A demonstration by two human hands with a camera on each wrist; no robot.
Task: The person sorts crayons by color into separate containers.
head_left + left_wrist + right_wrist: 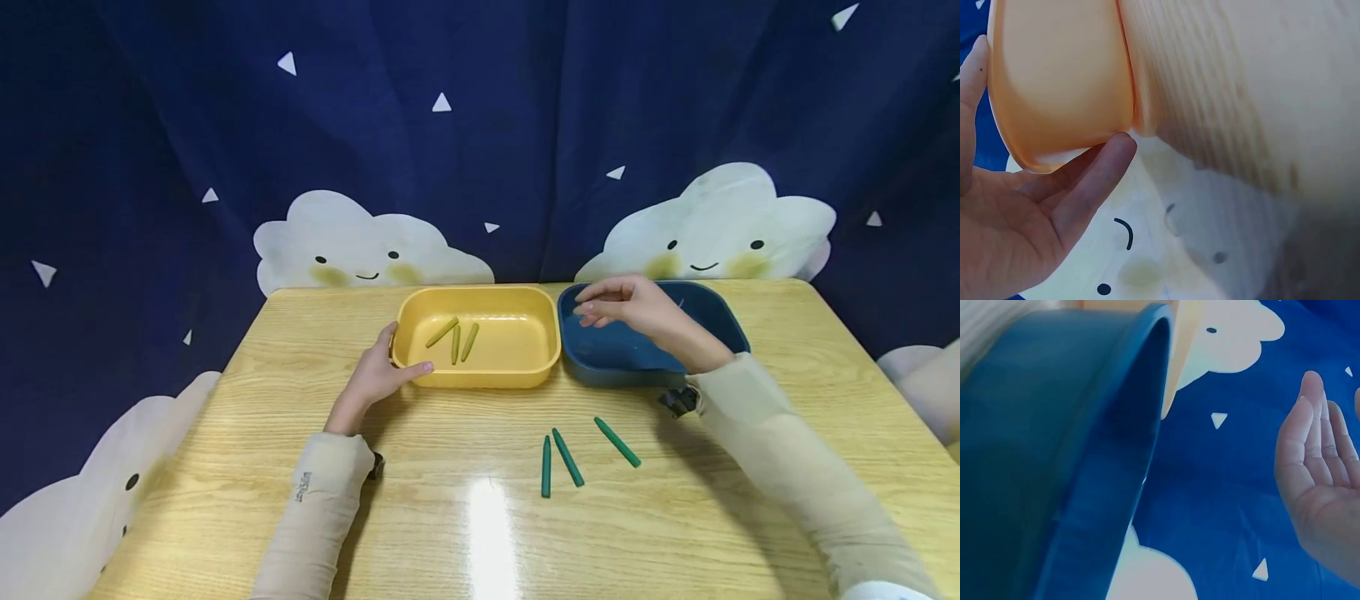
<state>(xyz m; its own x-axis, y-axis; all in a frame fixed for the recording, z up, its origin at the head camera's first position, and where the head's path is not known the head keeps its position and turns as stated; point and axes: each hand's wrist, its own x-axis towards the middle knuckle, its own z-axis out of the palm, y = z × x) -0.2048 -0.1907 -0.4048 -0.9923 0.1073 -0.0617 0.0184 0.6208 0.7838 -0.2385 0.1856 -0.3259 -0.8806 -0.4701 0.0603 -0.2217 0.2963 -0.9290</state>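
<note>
At the left end of a yellow plastic tray [517, 379], my left hand [375, 371] holds the near corner, its thumb along the front and its fingers at the end wall. The left wrist view shows that hand [1029, 219] spread around the tray's end [1060, 75]. Three yellowish-green crayons [469, 342] lie inside the tray. Over the dark blue tray [615, 377] hovers my right hand [637, 310], fingers loosely bent, with nothing seen in it. Three green crayons [567, 457] lie on the table in front of the trays. Part of the blue tray's inside is hidden by the right hand.
Both trays stand side by side at the back of the wooden table [420, 517]. Directly behind them hangs a navy curtain [495, 183] printed with clouds and triangles. A bright reflection shows on the tabletop near the front.
</note>
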